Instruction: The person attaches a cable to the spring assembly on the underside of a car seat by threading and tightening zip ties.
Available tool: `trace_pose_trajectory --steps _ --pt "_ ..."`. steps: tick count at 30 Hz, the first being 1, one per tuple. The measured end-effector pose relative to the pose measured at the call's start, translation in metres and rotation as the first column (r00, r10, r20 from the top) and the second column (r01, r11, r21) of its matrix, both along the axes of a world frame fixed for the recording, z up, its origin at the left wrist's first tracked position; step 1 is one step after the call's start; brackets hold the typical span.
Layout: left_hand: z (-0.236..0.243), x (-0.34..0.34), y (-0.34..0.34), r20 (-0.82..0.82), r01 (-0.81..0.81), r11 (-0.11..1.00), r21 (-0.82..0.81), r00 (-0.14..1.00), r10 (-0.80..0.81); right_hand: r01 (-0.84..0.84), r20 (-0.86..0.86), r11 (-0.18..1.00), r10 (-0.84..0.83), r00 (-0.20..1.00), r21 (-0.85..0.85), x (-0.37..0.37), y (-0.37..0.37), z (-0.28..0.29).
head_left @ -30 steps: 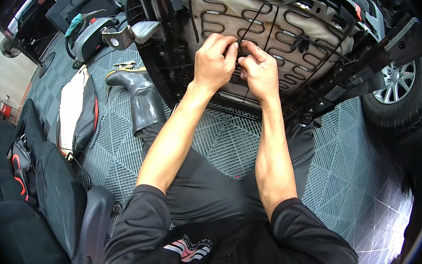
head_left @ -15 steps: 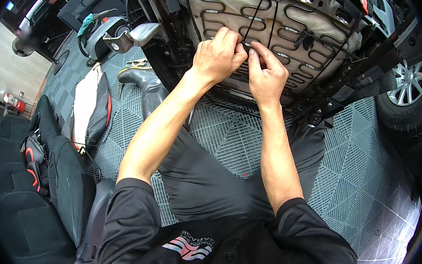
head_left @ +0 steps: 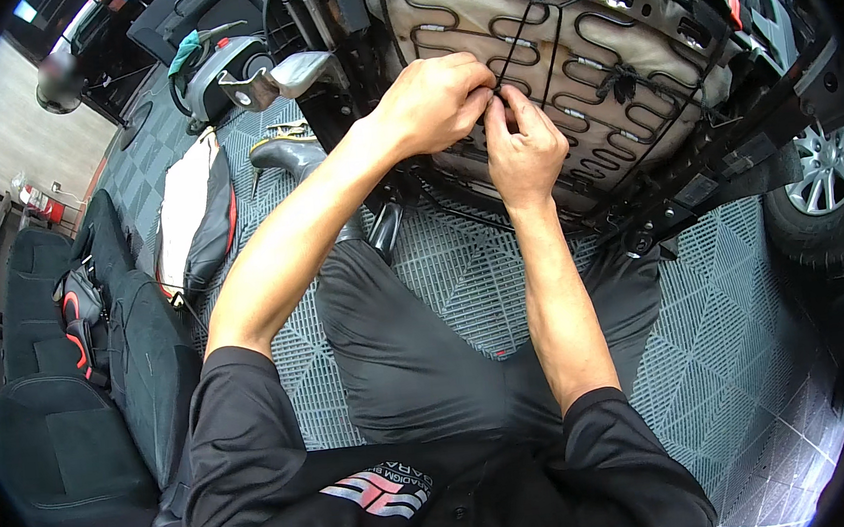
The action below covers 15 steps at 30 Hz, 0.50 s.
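Note:
A car seat (head_left: 585, 58) is tipped up in front of me, its underside showing pale padding and wavy black springs (head_left: 601, 107). Thin black cords (head_left: 521, 39) run down across the springs to my fingertips. My left hand (head_left: 440, 103) is closed in a pinch on one cord against the springs. Close beside it, my right hand (head_left: 526, 144) pinches at the same spot, thumb and forefinger pressed together. The exact point they grip is partly hidden behind the fingers.
Black seat rails (head_left: 697, 189) border the seat's lower right. A car wheel (head_left: 826, 173) stands at the right. Removed seats (head_left: 71, 435) lie at the left, with a white and black panel (head_left: 194, 208) and a grey vacuum-like machine (head_left: 229, 70) on the tiled floor (head_left: 454, 281). A person stands far left.
Both hands stay at the cord. My right thumb and forefinger have drawn closer together and nearer to the left hand. The whole view has shifted slightly.

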<state>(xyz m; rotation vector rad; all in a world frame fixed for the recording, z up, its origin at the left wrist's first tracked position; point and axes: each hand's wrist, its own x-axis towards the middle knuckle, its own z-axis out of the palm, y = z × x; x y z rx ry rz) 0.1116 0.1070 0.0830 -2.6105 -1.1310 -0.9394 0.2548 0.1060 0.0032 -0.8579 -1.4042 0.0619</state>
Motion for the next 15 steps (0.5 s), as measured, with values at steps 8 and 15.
trace_pose_trajectory --steps 8,15 --pt "0.009 -0.007 0.002 -0.107 -0.013 0.999 -0.052 0.994 0.008 0.12 0.003 0.991 -0.12 0.993 0.066 -0.012 0.004 -0.002" --pt "0.003 -0.006 0.002 -0.077 -0.059 0.997 -0.058 0.996 0.055 0.201 0.011 0.979 -0.201 0.98 0.03 -0.014 0.005 -0.001"
